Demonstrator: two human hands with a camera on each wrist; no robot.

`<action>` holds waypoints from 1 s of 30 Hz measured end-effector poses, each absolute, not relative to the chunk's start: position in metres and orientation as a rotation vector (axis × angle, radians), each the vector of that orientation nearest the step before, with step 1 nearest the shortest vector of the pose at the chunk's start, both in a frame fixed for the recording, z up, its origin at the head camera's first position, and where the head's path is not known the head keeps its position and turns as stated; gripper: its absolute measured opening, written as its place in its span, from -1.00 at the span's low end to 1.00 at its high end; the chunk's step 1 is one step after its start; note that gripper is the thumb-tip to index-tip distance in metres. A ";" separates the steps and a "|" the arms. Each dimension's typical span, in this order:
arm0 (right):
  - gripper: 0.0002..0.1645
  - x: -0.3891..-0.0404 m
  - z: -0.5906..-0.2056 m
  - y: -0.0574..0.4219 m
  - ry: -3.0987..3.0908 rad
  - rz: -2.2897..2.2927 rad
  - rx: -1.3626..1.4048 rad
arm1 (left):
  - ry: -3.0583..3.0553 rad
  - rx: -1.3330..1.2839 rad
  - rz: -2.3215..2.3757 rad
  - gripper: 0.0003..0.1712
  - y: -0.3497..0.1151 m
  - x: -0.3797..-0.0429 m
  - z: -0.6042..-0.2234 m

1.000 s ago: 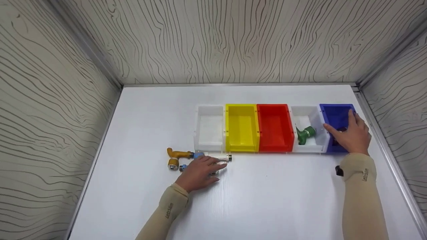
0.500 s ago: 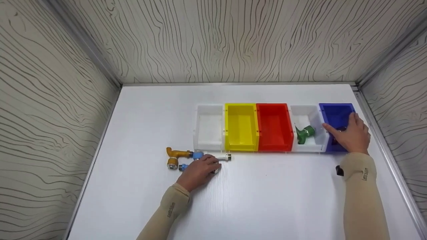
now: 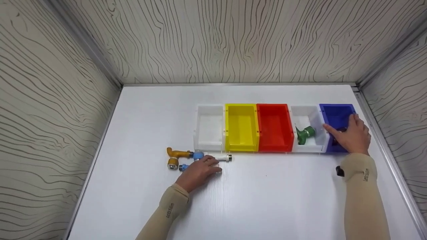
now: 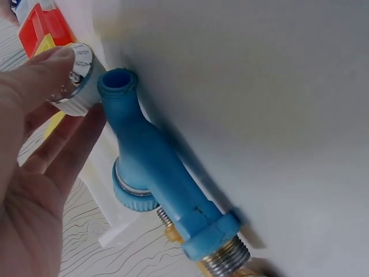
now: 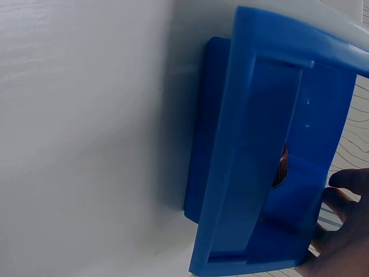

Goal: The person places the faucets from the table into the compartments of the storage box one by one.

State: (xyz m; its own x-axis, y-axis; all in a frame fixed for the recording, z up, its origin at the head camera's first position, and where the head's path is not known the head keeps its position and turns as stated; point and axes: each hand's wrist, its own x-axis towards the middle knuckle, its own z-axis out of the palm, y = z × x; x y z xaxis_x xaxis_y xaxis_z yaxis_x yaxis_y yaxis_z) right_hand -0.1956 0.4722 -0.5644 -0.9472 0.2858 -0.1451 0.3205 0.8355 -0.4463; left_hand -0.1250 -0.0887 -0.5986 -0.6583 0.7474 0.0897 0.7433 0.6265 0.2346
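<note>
My left hand (image 3: pixel 196 175) is at the row of plastic taps below the bins. In the left wrist view its thumb and fingers pinch the round, ridged end of a white tap (image 4: pixel 82 99). Right beside it lies a blue tap (image 4: pixel 155 158) with a threaded metal end. An orange-brown tap (image 3: pixel 180 154) is further left. My right hand (image 3: pixel 355 136) grips the blue bin (image 3: pixel 336 106) at the right end, thumb at its left wall and fingers over its right rim. Inside is a dark reddish item (image 5: pixel 281 168), mostly hidden.
Beside the blue bin are a white bin (image 3: pixel 318 146) with a green tap (image 3: pixel 305 134) in it, a red bin (image 3: pixel 274 146), a yellow bin (image 3: pixel 242 146) and another white bin (image 3: pixel 208 146). Patterned walls (image 3: pixel 213 43) enclose the white table (image 3: pixel 267 200).
The left hand's fingers have drawn in from a spread pose to the white tap's round end. My right hand stays on the blue bin, its fingers slightly lower than a second ago.
</note>
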 end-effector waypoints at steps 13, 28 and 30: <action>0.49 -0.195 -0.561 0.470 2.920 -0.725 0.497 | 2.819 1.287 0.410 -0.85 -0.089 -0.124 -0.598; 0.50 -0.194 -0.564 0.470 2.917 -0.746 0.504 | 2.888 1.183 0.672 -0.72 -0.083 -0.129 -0.582; 0.49 -0.195 -0.564 0.470 2.916 -0.745 0.505 | 2.867 1.121 0.756 -0.72 -0.083 -0.130 -0.581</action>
